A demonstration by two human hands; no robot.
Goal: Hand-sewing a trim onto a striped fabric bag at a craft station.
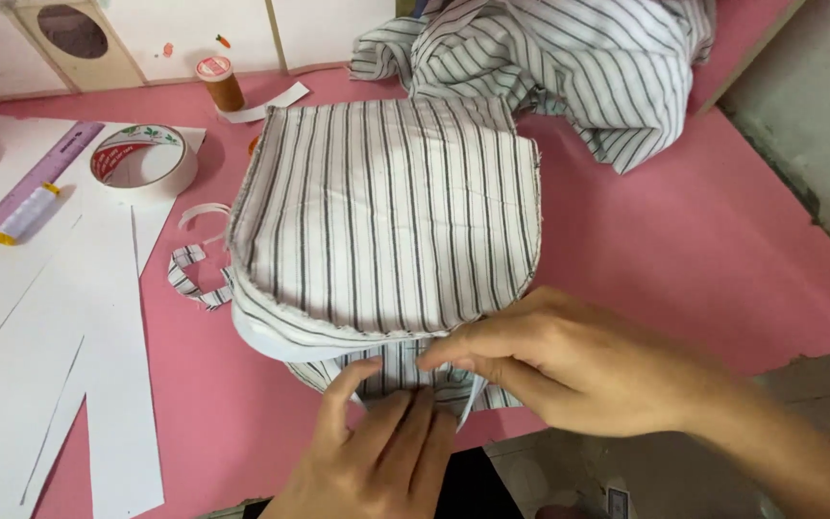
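Head view: my left hand (pixel 377 444) lies flat-ish at the near edge of the pink table (pixel 722 250), fingers together pressing down on the near hem of the striped fabric piece (pixel 386 216), thumb spread out to the side. My right hand (pixel 569 370) comes in from the right, fingers narrowed to a pinch on the same hem strip, fingertips touching my left fingers. The fabric piece is a boxy, sewn shape with grey and white stripes, sitting in the middle of the table, with a white lining edge showing at its lower left. A small striped scrap (pixel 194 279) lies just beside its left edge. A loose pile of the same striped cloth (pixel 569 58) sits at the far side, touching the piece's far corner. White paper sheets (pixel 60 317) cover the left of the table; on them a tape roll (pixel 144 161) and a white thread spool (pixel 26 213). A brown thread spool (pixel 220 84) stands upright near the far edge.
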